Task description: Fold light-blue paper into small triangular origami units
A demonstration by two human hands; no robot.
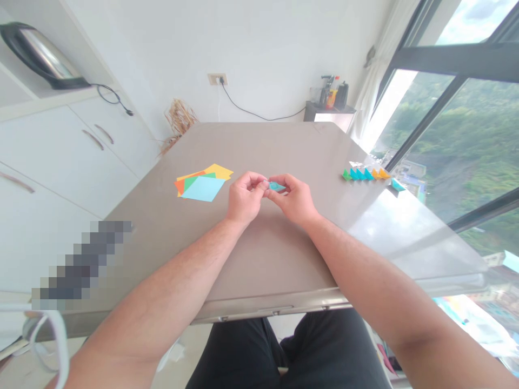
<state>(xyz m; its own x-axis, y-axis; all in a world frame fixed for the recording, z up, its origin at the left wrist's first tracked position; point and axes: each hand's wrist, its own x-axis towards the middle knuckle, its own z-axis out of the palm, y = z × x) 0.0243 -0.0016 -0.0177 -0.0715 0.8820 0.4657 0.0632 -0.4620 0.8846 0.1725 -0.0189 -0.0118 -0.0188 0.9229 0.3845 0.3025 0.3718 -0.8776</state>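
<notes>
A small blue paper, pinched between 2 hands above the table.

From where I stand, the blue paper (277, 186) lies right at the fingertips, its long axis seeming to run crosswise, from hand to hand; the left hand (245, 199) has thumb and forefinger drawn together at its left end, while the right hand (295, 200) holds it with thumb below and forefinger above, narrowly parted, so more of it sits within the right hand's grasp, though I cannot tell just where each fingertip presses. On the table (275, 254), loose sheets (203, 189) fan out beyond the left hand, and well off to the right stand 6 boats (368, 174) in a row, with 1 blue boat (398, 185) just apart.
</notes>
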